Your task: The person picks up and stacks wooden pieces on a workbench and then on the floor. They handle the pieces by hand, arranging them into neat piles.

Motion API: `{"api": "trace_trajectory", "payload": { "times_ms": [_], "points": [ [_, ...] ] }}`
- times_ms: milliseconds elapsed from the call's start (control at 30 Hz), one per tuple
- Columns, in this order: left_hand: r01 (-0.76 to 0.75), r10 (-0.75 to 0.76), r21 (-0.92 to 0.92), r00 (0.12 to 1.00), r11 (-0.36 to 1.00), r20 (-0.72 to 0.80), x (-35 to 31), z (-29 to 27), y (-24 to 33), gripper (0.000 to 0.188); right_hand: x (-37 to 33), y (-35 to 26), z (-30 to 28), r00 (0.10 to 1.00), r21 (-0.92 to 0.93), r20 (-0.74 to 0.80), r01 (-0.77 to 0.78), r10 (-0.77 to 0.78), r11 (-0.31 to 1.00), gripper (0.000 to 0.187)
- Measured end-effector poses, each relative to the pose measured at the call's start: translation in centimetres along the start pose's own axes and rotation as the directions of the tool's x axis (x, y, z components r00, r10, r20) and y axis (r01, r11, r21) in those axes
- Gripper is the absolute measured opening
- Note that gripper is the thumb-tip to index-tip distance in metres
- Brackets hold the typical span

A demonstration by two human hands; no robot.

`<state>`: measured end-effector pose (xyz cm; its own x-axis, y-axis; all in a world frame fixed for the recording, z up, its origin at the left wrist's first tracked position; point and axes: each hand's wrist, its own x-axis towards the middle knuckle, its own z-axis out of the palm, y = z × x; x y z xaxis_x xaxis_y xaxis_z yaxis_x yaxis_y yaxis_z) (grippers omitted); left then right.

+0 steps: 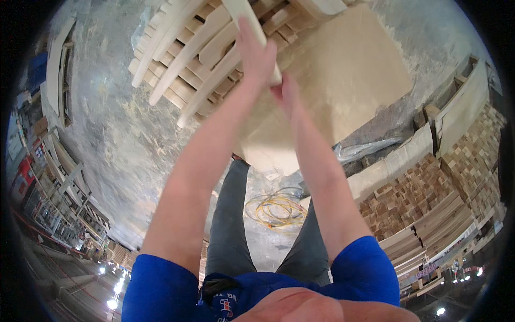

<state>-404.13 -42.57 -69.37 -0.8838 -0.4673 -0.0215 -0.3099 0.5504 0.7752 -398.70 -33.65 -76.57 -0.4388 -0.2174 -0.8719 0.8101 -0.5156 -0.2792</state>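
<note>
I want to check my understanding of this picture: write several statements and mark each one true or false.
1. The left hand and the right hand hold the same pale wooden piece. True.
2. The coil on the floor is mostly blue. False: the coil is mostly yellow.
3. The tan sheet extends farther right than the pile of shaped wood. True.
4. The sleeves are red. False: the sleeves are blue.
</note>
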Motion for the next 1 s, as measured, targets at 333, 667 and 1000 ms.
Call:
{"api": "trace_trajectory", "payload": {
  "times_ms": [333, 667, 1000],
  "points": [
    [0.189, -0.183, -0.042, 0.977, 0.981, 0.107, -9.9, -3.6, 1.4, 0.082, 1.1, -1.9, 0.2, 0.904, -0.375, 0.357, -0.091, 0.235, 0.922, 0.052],
    [0.410, -0.426, -0.351, 0.904, 0.842, 0.033, -23.6, -10.5, 4.5, 0.089, -14.6, 0.1, -5.5, 0.909, -0.667, 0.388, 0.162, 0.153, 0.728, 0.079],
    [0.424, -0.772, -0.811, 0.633, 0.403, -0.053, -37.5, -24.7, -3.8, 0.091, -22.5, 17.5, 2.2, 0.817, -0.899, 0.437, 0.399, 0.376, 0.179, 0.087]
  ]
}}
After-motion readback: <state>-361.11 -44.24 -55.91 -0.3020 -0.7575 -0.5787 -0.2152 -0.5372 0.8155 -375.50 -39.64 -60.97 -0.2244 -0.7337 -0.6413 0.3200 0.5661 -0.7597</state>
